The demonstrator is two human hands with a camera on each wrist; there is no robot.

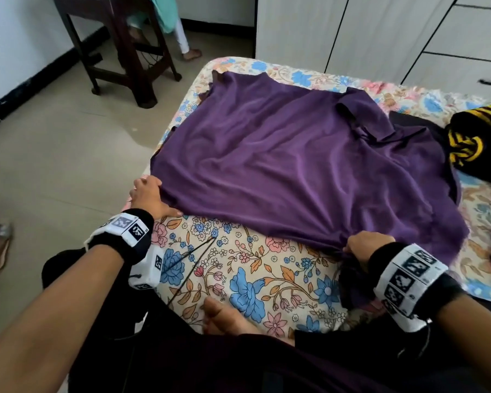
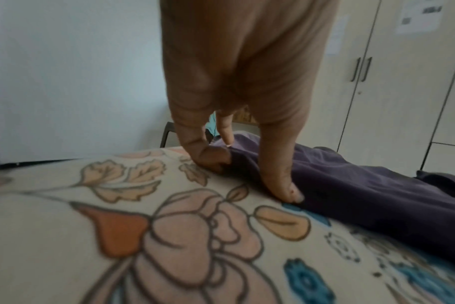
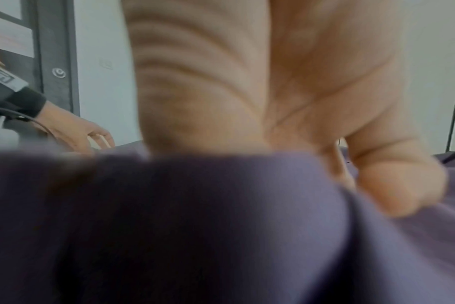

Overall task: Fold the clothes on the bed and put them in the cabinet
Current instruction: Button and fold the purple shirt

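A purple shirt (image 1: 289,160) lies spread flat on the flowered bed sheet (image 1: 253,276), collar toward the far right. My left hand (image 1: 149,195) pinches the shirt's near left hem corner; in the left wrist view the left hand (image 2: 237,164) has its thumb and fingers closed on the purple cloth (image 2: 364,191). My right hand (image 1: 363,246) grips the near right hem, bunching it. In the right wrist view the right hand (image 3: 364,181) holds purple cloth (image 3: 195,226) that fills the lower picture. White cabinet doors (image 1: 380,35) stand behind the bed.
A black and yellow striped garment (image 1: 476,137) lies crumpled at the bed's right side, on dark cloth. A dark wooden chair (image 1: 125,52) stands on the tiled floor at the far left, with another person's leg beside it. My bare foot (image 1: 227,316) rests on the sheet.
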